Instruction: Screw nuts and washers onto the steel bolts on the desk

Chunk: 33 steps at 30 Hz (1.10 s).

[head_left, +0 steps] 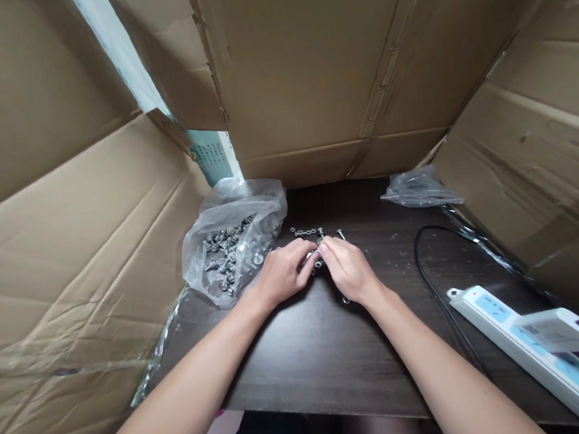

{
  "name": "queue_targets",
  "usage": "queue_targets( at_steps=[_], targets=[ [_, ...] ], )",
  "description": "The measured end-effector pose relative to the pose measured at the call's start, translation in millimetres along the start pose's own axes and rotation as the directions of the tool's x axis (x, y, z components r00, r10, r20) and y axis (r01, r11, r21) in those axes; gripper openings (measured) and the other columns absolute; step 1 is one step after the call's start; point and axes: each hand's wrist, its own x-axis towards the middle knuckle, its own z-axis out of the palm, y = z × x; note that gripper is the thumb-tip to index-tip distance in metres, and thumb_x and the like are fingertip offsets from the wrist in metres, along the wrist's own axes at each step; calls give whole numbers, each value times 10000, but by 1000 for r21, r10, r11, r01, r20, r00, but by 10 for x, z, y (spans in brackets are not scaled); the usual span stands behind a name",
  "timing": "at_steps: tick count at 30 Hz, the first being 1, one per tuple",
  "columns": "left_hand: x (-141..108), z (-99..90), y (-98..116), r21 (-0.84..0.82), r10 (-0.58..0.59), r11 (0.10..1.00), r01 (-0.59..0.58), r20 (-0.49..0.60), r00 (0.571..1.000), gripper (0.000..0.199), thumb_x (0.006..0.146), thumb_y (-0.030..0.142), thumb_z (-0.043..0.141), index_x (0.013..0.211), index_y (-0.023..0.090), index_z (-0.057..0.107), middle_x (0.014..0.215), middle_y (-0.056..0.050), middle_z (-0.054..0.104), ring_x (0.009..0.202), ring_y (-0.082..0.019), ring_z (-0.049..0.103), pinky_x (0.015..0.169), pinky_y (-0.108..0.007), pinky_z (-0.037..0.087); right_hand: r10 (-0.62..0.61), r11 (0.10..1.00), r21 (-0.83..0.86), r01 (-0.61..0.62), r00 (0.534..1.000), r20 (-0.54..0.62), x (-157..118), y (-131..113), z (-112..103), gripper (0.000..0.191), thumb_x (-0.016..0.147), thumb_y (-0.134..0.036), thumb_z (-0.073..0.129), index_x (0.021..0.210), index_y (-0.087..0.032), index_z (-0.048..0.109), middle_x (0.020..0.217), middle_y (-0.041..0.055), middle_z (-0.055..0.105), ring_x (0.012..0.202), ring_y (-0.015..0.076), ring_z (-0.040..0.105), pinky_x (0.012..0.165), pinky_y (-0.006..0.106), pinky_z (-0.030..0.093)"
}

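Note:
Over the dark table my left hand [286, 271] and my right hand [348, 269] meet at the fingertips. Both have bent fingers closed around a small shiny metal fastener [319, 249]; the fingers mostly hide it, so bolt or nut cannot be told apart. Close beyond the fingertips lie a bolt [321, 232], another bolt [340, 234] and a short row of small bolts and nuts [303, 232]. Several nuts [318, 264] rest under and between the hands. One more small metal piece [346, 300] sits beneath my right wrist.
Left of my hands, an open clear plastic bag [198, 267] holds many bolts. A flat clear bag [418, 190] lies at the back right. A white power strip [525, 352] with a plugged-in adapter and a black cable [418, 260] occupy the right. Cardboard walls [318, 74] enclose the table [321, 361].

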Motion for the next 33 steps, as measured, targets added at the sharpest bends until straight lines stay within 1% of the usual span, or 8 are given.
queue_targets(
  at_steps=[5, 7, 9, 14, 20, 26, 30, 33],
  targets=[
    [8, 1, -6, -10, -42, 999, 41, -28, 999, 194, 1029, 291, 485, 1103, 201, 640, 1007, -61, 728, 853, -187, 689, 744, -294, 522, -37, 998, 46, 44, 989, -143, 9, -40, -66, 226, 1023, -257, 370, 918, -218, 566, 890, 59, 655, 826, 203, 610, 757, 315, 435],
    [6, 8, -16, -7, -62, 998, 62, -36, 997, 196, 1028, 293, 484, 1106, 199, 637, 989, -63, 729, 839, -191, 692, 739, -301, 525, -21, 997, 72, 38, 975, -222, 11, -46, -76, 232, 982, -226, 381, 841, -217, 565, 793, 41, 634, 733, 185, 596, 711, 301, 433],
    [5, 18, -25, -4, -80, 997, 80, -46, 996, 201, 1030, 298, 478, 1106, 197, 634, 966, -63, 727, 828, -195, 693, 738, -306, 528, 40, 995, 95, -16, 965, -260, 6, -42, -73, 237, 927, -214, 405, 713, -226, 508, 621, -2, 534, 570, 154, 507, 609, 287, 390],
    [7, 25, -25, -5, -94, 996, 94, -31, 995, 199, 1034, 315, 465, 1094, 204, 619, 952, -59, 727, 813, -196, 692, 726, -308, 526, 127, 984, 152, -95, 967, -219, 4, -18, -54, 300, 870, -253, 408, 579, -237, 338, 502, -37, 329, 463, 116, 335, 504, 281, 275],
    [3, -12, -8, -3, -96, 995, 96, 11, 995, 225, 1051, 318, 384, 1027, 200, 573, 891, -52, 699, 765, -198, 662, 687, -313, 486, 131, 982, 157, -100, 972, -198, 44, -27, -23, 392, 980, -345, 394, 617, -231, 298, 533, -34, 327, 480, 107, 329, 504, 286, 249],
    [-2, -18, -15, 7, -84, 996, 84, 15, 996, 262, 1059, 306, 322, 944, 207, 535, 793, -33, 644, 704, -183, 617, 658, -304, 444, 184, 976, 160, -147, 952, -246, 12, -51, -1, 582, 1009, -460, 454, 544, -225, 194, 516, -35, 181, 469, 89, 195, 490, 311, 162],
    [5, -10, -16, 19, -89, 996, 89, 11, 996, 295, 1068, 317, 289, 913, 211, 516, 775, -30, 626, 683, -180, 599, 644, -304, 428, 175, 976, 177, -125, 936, -306, 22, -72, -20, 549, 1041, -477, 408, 584, -229, 231, 525, -33, 242, 482, 103, 245, 496, 305, 203],
    [7, -6, -16, 10, -99, 995, 99, 7, 995, 318, 1076, 329, 263, 900, 215, 503, 764, -25, 613, 665, -177, 582, 635, -306, 415, 161, 978, 174, -114, 945, -284, 41, -75, -43, 443, 1055, -431, 368, 661, -239, 299, 564, -30, 348, 511, 125, 335, 520, 292, 268]
  ],
)
